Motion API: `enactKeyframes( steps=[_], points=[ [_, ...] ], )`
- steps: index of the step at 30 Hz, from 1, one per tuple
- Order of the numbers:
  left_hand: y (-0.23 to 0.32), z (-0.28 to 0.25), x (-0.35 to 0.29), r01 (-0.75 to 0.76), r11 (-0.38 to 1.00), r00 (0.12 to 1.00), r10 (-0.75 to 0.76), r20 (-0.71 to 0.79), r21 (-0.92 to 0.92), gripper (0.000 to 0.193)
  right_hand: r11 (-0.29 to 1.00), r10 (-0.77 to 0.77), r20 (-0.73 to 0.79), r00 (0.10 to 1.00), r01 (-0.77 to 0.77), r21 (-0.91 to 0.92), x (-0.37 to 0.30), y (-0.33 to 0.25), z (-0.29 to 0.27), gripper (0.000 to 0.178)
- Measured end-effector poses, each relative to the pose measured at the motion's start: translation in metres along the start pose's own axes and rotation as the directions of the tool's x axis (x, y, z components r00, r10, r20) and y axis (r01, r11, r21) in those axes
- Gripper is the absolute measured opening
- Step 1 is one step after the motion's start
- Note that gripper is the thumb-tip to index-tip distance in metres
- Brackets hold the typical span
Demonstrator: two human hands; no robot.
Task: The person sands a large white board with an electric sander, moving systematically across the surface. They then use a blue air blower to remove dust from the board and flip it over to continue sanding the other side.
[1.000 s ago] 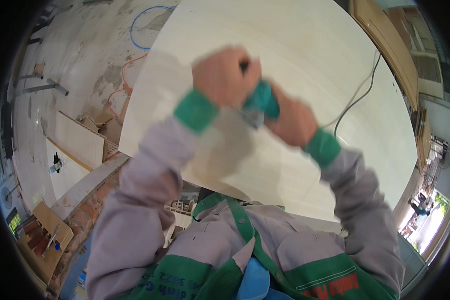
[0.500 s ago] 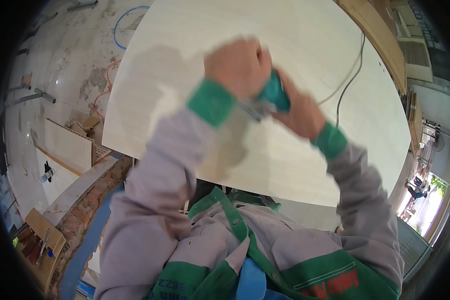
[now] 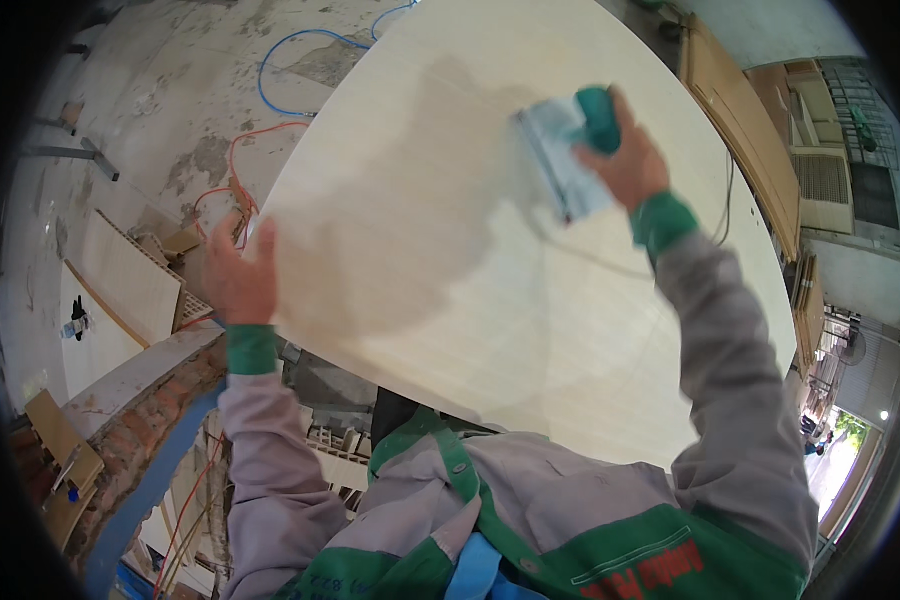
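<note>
A large pale wooden panel (image 3: 400, 270) lies in front of me. In my right hand (image 3: 638, 172) is an electric sander with a teal body (image 3: 599, 118) and a rectangular, light-coloured base (image 3: 550, 155). My fingers wrap its teal top. The sander is above the panel's far right part, tilted so its flat base shows; motion blurs it. My left hand (image 3: 238, 275) is at the panel's left edge, with thumb and fingers apart and nothing in it. Whether it touches the edge I cannot tell.
A dark cord (image 3: 727, 200) runs over the panel's right side. Blue hose (image 3: 262, 75) and orange cord (image 3: 233, 160) lie on the stained floor at left. Board offcuts (image 3: 135, 265) lie beyond a brick ledge (image 3: 160, 395). Brown boards (image 3: 745, 130) stand along the right.
My left hand has left the sander and moved to the panel's left edge. My right hand has carried the sander up and to the right, and its base has turned into view.
</note>
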State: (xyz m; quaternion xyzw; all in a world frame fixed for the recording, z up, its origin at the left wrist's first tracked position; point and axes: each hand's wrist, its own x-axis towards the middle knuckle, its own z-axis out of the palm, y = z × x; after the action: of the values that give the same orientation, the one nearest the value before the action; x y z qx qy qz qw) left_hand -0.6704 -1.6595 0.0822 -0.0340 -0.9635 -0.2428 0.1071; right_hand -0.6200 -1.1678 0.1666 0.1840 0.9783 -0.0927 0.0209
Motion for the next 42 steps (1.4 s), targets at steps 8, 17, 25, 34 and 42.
enactKeyframes(
  steps=[8, 17, 25, 34, 42],
  points=[
    [-0.079, 0.022, -0.014, 0.373, 0.907, 0.838, -0.419, 0.349, 0.195, 0.076, 0.997, 0.069, -0.099, 0.993, -0.072, -0.024, 0.2, -0.029, -0.01, 0.109],
    [-0.063, 0.01, -0.013, 0.417, 0.892, 0.845, -0.451, 0.287, 0.174, 0.07, 0.918, -0.385, 0.143, 0.912, 0.362, 0.162, 0.036, -0.154, 0.02, 0.109],
    [-0.07, 0.018, -0.01, 0.456, 0.881, 0.829, -0.471, 0.302, 0.123, 0.069, 0.993, -0.057, -0.009, 0.998, 0.058, 0.101, 0.103, -0.085, 0.004, 0.109],
    [-0.075, 0.018, -0.009, 0.431, 0.883, 0.821, -0.469, 0.326, 0.184, 0.073, 0.907, -0.402, -0.002, 0.915, 0.399, 0.134, 0.119, -0.26, 0.03, 0.108],
    [-0.107, 0.006, -0.055, 0.492, 0.801, 0.864, -0.403, 0.301, -0.342, 0.055, 0.848, -0.527, 0.118, 0.842, 0.51, 0.147, -0.075, -0.293, 0.049, 0.104]
  ],
)
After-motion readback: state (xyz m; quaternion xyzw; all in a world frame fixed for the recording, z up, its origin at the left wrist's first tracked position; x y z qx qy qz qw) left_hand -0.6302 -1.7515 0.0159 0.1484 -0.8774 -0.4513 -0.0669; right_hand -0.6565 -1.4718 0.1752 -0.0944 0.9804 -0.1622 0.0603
